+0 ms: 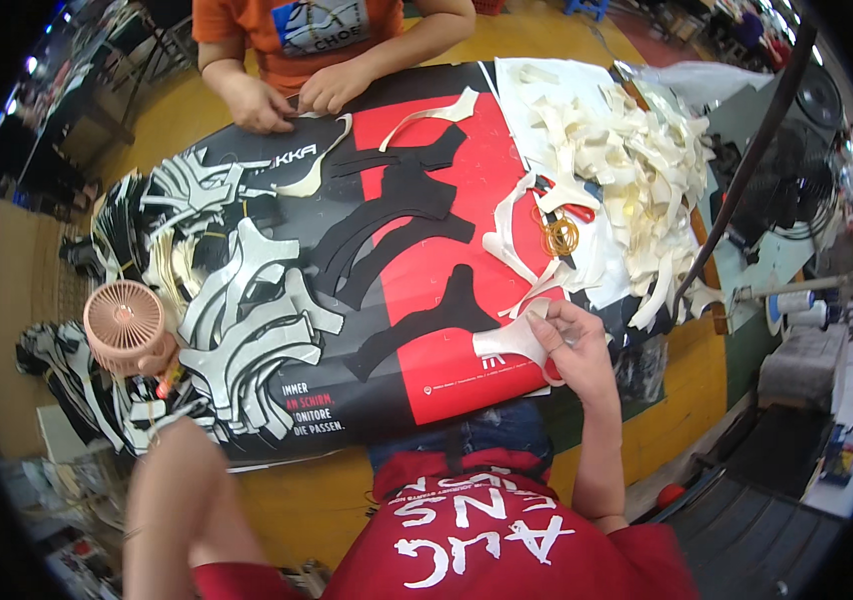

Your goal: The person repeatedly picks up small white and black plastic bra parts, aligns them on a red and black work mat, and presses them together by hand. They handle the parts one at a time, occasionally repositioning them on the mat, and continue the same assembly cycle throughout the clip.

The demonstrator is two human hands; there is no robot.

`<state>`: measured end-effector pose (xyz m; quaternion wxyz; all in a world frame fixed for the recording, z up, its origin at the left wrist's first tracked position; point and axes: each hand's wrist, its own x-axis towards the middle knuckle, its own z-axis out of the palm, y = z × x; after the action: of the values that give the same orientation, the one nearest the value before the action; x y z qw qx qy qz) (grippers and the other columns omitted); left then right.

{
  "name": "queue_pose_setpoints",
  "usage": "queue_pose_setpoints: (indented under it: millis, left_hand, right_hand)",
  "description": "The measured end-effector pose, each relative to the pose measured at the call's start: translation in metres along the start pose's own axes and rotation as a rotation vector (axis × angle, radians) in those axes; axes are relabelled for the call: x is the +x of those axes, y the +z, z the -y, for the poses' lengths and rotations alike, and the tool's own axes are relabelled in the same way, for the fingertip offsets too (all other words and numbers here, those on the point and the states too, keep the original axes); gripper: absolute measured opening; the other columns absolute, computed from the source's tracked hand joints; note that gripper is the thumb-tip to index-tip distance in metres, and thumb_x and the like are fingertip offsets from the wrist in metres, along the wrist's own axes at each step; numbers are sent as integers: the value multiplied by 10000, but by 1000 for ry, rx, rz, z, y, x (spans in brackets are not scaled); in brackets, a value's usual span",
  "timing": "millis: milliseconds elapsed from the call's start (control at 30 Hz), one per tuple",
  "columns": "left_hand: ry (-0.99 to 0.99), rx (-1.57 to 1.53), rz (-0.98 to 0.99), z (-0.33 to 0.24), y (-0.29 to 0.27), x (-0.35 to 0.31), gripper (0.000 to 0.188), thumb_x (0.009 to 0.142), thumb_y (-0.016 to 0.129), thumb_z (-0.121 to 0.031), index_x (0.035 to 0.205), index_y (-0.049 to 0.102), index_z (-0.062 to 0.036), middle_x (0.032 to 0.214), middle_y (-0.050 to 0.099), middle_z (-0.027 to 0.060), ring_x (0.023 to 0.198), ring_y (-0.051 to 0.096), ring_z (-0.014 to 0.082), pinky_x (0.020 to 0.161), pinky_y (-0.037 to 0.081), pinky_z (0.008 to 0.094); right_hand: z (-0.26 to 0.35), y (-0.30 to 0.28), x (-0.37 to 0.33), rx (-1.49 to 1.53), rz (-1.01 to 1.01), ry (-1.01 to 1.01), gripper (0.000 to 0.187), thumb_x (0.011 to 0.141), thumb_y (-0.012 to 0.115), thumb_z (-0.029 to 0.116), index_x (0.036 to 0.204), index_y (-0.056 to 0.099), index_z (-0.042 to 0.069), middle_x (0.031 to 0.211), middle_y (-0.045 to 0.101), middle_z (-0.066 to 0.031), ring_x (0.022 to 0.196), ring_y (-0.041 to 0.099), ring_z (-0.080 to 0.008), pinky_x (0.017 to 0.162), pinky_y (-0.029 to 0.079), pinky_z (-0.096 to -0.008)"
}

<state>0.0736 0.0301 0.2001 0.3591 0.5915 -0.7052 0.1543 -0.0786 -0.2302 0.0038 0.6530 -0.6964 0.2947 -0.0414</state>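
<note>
My right hand (579, 350) is at the near right edge of the table, its thumb and fingers pinching a curved cream-white cut piece (509, 342). The piece's broad end lies over the red part of the table cover. My left arm (182, 480) is bent at the lower left, and its hand is out of view. Left of the held piece lie several black curved pieces (432, 318). Further left, overlapping stacks of grey-white curved pieces (262, 345) cover the table. A big loose heap of cream pieces (637, 170) lies on white sheeting at the right.
A pink fan (127, 325) stands at the left among bundled pieces. Red-handled scissors (569, 205) and yellow rubber bands (560, 237) lie at the right. Opposite, a person in an orange shirt (332, 50) has both hands at the table's far edge. A dark pole (752, 150) slants across the right side.
</note>
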Motion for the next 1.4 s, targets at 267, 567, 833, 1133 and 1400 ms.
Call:
queue_pose_setpoints:
  millis: [267, 567, 833, 1133, 1400]
  left_hand:
    - [-1234, -836, 10, -10, 161, -92, 181, 982, 579, -66, 1117, 648, 32, 888, 689, 60, 759, 645, 115, 682, 510, 258]
    - [-1556, -864, -293, 24, 165, -149, 221, 1006, 625, -155, 1051, 658, 59, 820, 703, 64, 682, 642, 82, 588, 510, 209]
    - [-1508, -523, -431, 25, 155, -151, 170, 971, 656, -140, 974, 666, 30, 774, 661, 50, 664, 628, 105, 590, 474, 225]
    - [-674, 91, -407, -28, 185, -121, 406, 628, 871, 8, 994, 740, -112, 974, 654, 27, 764, 659, 186, 638, 506, 312]
    - [-631, 1, -397, -34, 222, -103, 325, 657, 863, -62, 958, 749, -106, 976, 670, 28, 766, 660, 185, 645, 493, 302]
  right_hand:
    - [27, 32, -14, -122, 281, -150, 216, 940, 700, 177, 1025, 690, -22, 799, 721, -129, 745, 687, -127, 669, 528, -297]
    - [4, 1, 12, -683, -12, -144, 310, 943, 697, 261, 1108, 686, -2, 792, 714, -158, 696, 700, -257, 653, 537, -352]
    - [7, -1, 71, -769, -247, -479, 425, 939, 668, 262, 1308, 620, 57, 1373, 571, -198, 1199, 588, -389, 999, 480, -458]
    - [19, 31, -36, 355, 455, -90, 224, 886, 766, 79, 1081, 693, -7, 951, 677, -6, 749, 598, -46, 614, 445, -208]
    - [-1, 22, -43, 349, 193, -82, 137, 965, 675, 62, 1057, 668, -40, 933, 658, -26, 808, 592, -54, 707, 475, -204]
